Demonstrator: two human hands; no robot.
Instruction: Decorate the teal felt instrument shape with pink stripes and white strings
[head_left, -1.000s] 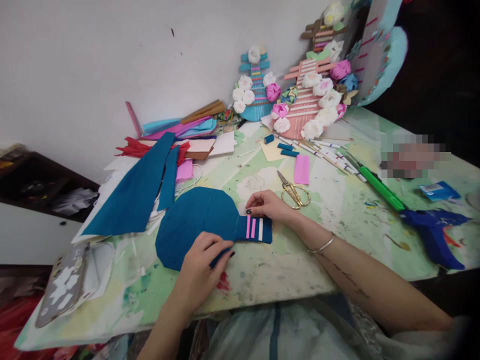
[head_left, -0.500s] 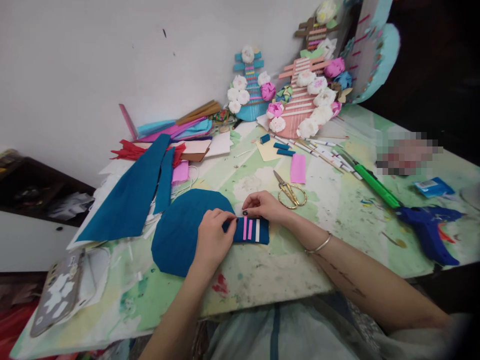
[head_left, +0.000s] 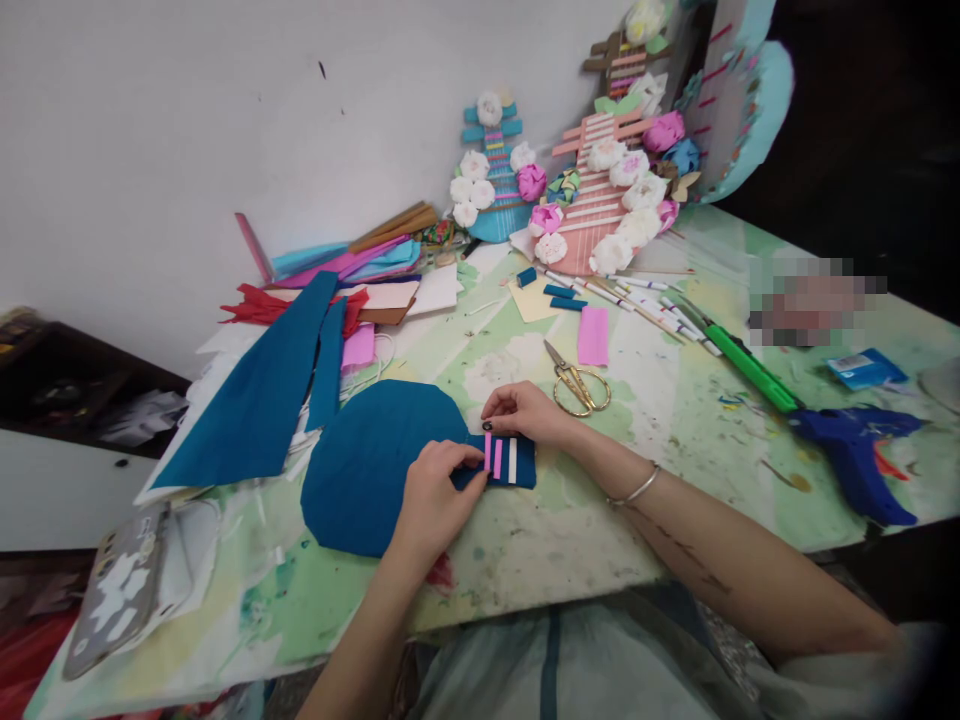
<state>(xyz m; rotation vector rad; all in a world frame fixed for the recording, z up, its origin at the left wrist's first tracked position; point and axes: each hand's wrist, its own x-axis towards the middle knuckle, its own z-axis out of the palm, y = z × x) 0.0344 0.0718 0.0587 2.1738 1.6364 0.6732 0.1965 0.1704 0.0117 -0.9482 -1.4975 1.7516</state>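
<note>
A dark blue lute-shaped cutout [head_left: 367,460], with a round body and short neck, lies flat in front of me. Across its neck run two pink strips and a white strip [head_left: 512,460]. My left hand [head_left: 439,495] rests over the join of body and neck, thumb and forefinger at the lower part of the leftmost pink strip [head_left: 487,455]. The curled fingers of my right hand [head_left: 525,412] pinch that strip's top end at the neck's upper edge. Gold-handled scissors [head_left: 576,380] lie just beyond my right hand.
A pink paper piece [head_left: 593,336], small blue rolls [head_left: 567,303] and white sticks [head_left: 660,305] lie farther back. At right is a blue and green glue gun [head_left: 847,450]. Flower-decorated lute shapes [head_left: 600,200] lean at the wall. Blue sheets [head_left: 255,400] and a phone [head_left: 116,590] lie left.
My left hand has shifted right and slightly down, from beside the leftmost pink strip onto it. My right hand stays at the strip's top end. The view has moved slightly.
</note>
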